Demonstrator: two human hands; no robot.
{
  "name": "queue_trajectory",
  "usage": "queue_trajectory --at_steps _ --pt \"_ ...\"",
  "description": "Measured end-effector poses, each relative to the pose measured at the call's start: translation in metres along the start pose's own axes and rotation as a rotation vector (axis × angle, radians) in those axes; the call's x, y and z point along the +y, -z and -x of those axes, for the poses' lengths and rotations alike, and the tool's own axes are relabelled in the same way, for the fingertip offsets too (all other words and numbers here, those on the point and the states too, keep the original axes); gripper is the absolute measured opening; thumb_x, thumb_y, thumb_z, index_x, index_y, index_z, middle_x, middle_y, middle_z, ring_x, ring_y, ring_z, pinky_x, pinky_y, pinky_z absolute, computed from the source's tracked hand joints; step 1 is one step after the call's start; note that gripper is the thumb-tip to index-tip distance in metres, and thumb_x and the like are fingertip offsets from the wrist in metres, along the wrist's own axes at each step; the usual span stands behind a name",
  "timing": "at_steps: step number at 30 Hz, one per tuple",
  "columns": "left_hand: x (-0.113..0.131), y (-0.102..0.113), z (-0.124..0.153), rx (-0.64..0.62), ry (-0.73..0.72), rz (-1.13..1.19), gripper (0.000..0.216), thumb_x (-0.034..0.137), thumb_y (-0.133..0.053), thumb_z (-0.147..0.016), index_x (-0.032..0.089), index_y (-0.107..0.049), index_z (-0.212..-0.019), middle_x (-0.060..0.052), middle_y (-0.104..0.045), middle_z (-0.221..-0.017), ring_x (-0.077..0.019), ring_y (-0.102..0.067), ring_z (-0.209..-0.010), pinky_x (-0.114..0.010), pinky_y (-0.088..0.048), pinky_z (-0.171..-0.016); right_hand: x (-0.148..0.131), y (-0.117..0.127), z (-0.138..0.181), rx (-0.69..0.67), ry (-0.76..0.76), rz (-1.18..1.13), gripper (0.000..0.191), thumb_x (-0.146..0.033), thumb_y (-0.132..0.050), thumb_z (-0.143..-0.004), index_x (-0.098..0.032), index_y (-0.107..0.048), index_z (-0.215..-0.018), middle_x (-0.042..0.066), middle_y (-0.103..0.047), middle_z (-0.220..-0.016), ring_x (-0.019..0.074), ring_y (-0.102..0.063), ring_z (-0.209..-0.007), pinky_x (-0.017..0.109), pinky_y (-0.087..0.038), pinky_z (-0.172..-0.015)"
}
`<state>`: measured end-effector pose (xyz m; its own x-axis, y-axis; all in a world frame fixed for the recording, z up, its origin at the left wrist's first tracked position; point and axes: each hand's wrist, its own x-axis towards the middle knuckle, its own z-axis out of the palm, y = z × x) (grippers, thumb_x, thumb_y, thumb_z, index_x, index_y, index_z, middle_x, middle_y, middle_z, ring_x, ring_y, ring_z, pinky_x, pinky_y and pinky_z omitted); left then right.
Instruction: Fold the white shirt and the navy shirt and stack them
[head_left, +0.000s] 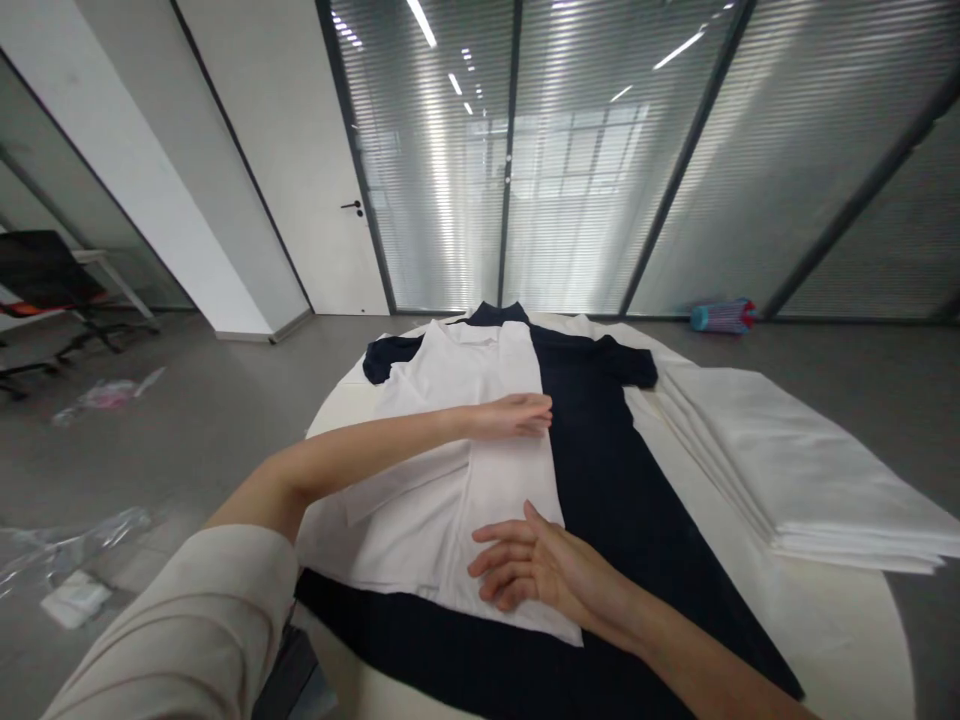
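Note:
A white polo shirt, partly folded, lies on top of a spread dark navy shirt on a round white table. My left hand lies flat and open on the white shirt near its right folded edge, fingers stretched toward the navy cloth. My right hand rests lower on the white shirt, fingers apart and pointing left, holding nothing.
A stack of folded white cloth lies on the table's right side. A black office chair stands far left. Plastic wrappers lie on the grey floor at left. A blue roll lies by the glass wall.

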<state>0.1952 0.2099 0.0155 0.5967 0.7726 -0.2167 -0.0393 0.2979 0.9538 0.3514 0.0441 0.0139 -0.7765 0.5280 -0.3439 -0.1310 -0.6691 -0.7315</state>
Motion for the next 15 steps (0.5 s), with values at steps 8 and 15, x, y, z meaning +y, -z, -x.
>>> queue_trajectory --at_steps 8,15 --pt "0.028 0.089 0.085 0.543 -0.185 -0.150 0.029 0.037 -0.074 -0.079 0.015 -0.069 -0.097 -0.010 -0.070 -0.096 -0.0184 -0.068 -0.087 -0.033 -0.053 -0.082 0.005 -0.003 0.011 0.008 0.061 0.391 0.070 -0.074 -0.058 -0.083 -0.013 -0.070 -0.115 0.014 -0.072 -0.098 0.0226 -0.069 -0.086 0.035 -0.053 -0.078" --pt "0.012 0.140 0.190 0.918 0.029 -0.371 0.033 0.038 -0.079 -0.067 0.016 -0.071 -0.090 -0.006 -0.069 -0.090 -0.0189 -0.064 -0.085 -0.027 -0.050 -0.070 -0.004 -0.034 0.025 -0.016 0.162 1.114 0.033 -0.037 -0.055 -0.096 -0.019 -0.071 -0.117 0.009 -0.072 -0.109 0.0203 -0.066 -0.096 0.032 -0.050 -0.087"
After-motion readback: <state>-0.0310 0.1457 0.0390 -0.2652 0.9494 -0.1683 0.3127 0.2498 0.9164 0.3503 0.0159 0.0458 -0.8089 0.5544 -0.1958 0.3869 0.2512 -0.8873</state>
